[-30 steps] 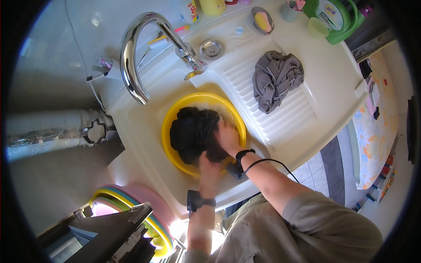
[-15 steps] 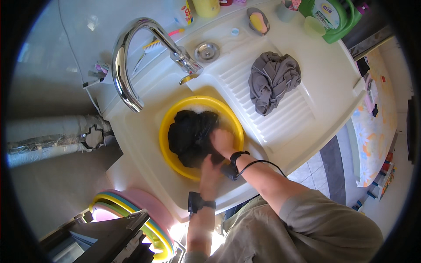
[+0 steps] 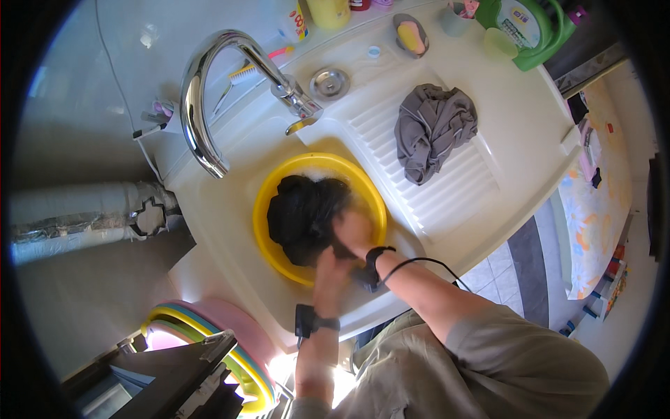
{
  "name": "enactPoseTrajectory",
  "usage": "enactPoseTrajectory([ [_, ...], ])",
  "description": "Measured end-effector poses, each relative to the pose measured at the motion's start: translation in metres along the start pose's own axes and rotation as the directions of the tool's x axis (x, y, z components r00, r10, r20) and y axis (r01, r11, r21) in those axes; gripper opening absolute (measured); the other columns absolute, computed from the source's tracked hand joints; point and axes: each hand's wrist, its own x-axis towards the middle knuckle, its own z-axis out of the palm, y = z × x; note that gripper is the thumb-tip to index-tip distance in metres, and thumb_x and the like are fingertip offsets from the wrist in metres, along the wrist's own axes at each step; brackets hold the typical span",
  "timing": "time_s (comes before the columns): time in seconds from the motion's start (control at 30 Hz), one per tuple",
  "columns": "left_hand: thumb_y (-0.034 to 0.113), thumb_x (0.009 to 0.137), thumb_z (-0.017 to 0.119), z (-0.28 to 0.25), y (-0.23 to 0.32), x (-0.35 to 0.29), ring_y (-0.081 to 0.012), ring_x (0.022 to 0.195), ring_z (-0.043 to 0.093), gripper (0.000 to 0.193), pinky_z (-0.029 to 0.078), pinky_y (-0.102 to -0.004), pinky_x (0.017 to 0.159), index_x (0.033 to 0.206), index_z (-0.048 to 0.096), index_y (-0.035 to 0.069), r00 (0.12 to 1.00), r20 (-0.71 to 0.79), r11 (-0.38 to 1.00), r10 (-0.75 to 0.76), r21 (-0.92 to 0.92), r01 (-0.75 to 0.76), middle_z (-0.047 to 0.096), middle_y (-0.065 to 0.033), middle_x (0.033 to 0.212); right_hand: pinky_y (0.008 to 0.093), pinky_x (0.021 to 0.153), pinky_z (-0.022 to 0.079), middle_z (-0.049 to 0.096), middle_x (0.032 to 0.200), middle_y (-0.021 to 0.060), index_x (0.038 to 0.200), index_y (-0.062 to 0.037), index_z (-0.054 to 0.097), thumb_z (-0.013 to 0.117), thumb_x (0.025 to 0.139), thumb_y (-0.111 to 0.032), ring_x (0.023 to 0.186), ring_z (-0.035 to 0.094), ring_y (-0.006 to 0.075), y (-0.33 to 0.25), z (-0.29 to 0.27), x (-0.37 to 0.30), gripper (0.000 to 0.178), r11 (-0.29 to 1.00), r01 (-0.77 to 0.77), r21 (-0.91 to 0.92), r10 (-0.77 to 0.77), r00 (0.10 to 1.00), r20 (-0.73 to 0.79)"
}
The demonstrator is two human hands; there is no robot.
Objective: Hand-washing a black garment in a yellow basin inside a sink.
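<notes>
A yellow basin (image 3: 261, 241) stands in the white sink, with a soaked black garment (image 3: 300, 216) bunched in sudsy water inside it. My right hand (image 3: 354, 232) is closed on the garment's right part, over the basin, and motion blurs it. Against the front rim, my left hand (image 3: 329, 269) grips the garment's lower edge, its fingers partly smeared and turned toward the right hand. Dark bands with small devices circle both wrists, and a black cable runs from the right one.
A chrome faucet (image 3: 202, 105) arches over the sink's left side. On the ribbed washboard (image 3: 391, 160) lies a crumpled grey garment (image 3: 434, 133). Behind it are a soap dish (image 3: 410, 35), a cup (image 3: 457, 21) and a green jug (image 3: 530, 35). Coloured basins (image 3: 230, 321) stack at lower left.
Both hands have shifted slightly over the basin, the left a little up and to the left. The garment's right side has moved a little; the grey garment stays put.
</notes>
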Motion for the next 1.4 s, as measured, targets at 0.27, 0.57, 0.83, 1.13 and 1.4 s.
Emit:
enactPoseTrajectory([
  [0.27, 0.036, 0.101, 0.040, 0.000, 0.030, 0.008, -0.0311, 0.121, 0.055, 0.043, 0.042, -0.0520, 0.106, 0.129, 0.055, 0.007, 0.911, -0.072, 0.463, -0.405, -0.876, 0.137, 0.060, -0.0117, 0.131, 0.0513, 0.088, 0.050, 0.063, 0.103, 0.0242, 0.116, -0.0116, 0.063, 0.066, 0.084, -0.039, 0.099, 0.060, 0.0462, -0.028, 0.006, -0.067, 0.042, 0.981, -0.023, 0.190, -0.019, 0.976, 0.217],
  [0.57, 0.050, 0.100, 0.038, -0.016, -0.030, 0.001, -0.0352, 0.129, 0.048, 0.055, 0.036, -0.0507, 0.111, 0.134, 0.050, 0.008, 0.999, 0.041, 0.997, -0.009, -0.076, 0.012, 0.053, -0.0146, 0.139, 0.0492, 0.080, 0.053, 0.068, 0.096, 0.0244, 0.111, -0.0083, 0.066, 0.066, 0.085, -0.040, 0.089, 0.066, 0.0422, 0.002, 0.016, -0.010, 0.041, 0.997, -0.032, 0.074, 0.027, 0.998, 0.059],
  [0.83, 0.047, 0.100, 0.044, 0.010, 0.028, -0.015, -0.0239, 0.122, 0.049, 0.046, 0.036, -0.0357, 0.106, 0.136, 0.048, 0.017, 0.930, -0.233, 0.721, -0.283, -0.691, 0.046, 0.051, -0.0102, 0.136, 0.0481, 0.080, 0.053, 0.068, 0.095, 0.0252, 0.107, -0.0098, 0.068, 0.065, 0.086, -0.041, 0.090, 0.066, 0.0419, -0.027, -0.012, -0.081, 0.037, 0.976, 0.157, 0.149, -0.186, 0.962, 0.201],
  [1.13, 0.018, 0.096, 0.054, -0.037, -0.058, -0.059, -0.0338, 0.132, 0.045, 0.058, 0.031, -0.0388, 0.114, 0.148, 0.033, 0.001, 0.973, -0.139, 0.982, 0.183, 0.077, -0.174, 0.048, -0.0174, 0.142, 0.0530, 0.074, 0.052, 0.067, 0.089, 0.0214, 0.097, -0.0075, 0.067, 0.067, 0.084, -0.033, 0.089, 0.065, 0.0406, -0.029, 0.017, -0.022, 0.028, 0.996, 0.086, 0.015, -0.087, 0.993, 0.081],
  [1.4, 0.064, 0.090, 0.046, -0.009, 0.015, -0.003, -0.0320, 0.126, 0.050, 0.069, 0.034, -0.0536, 0.110, 0.133, 0.055, 0.011, 0.932, -0.224, 0.633, -0.284, -0.774, 0.007, 0.055, -0.0117, 0.137, 0.0471, 0.091, 0.051, 0.065, 0.109, 0.0268, 0.129, -0.0081, 0.055, 0.070, 0.075, -0.036, 0.108, 0.060, 0.0429, -0.030, -0.003, -0.060, 0.063, 0.988, 0.018, 0.152, -0.076, 0.919, 0.386],
])
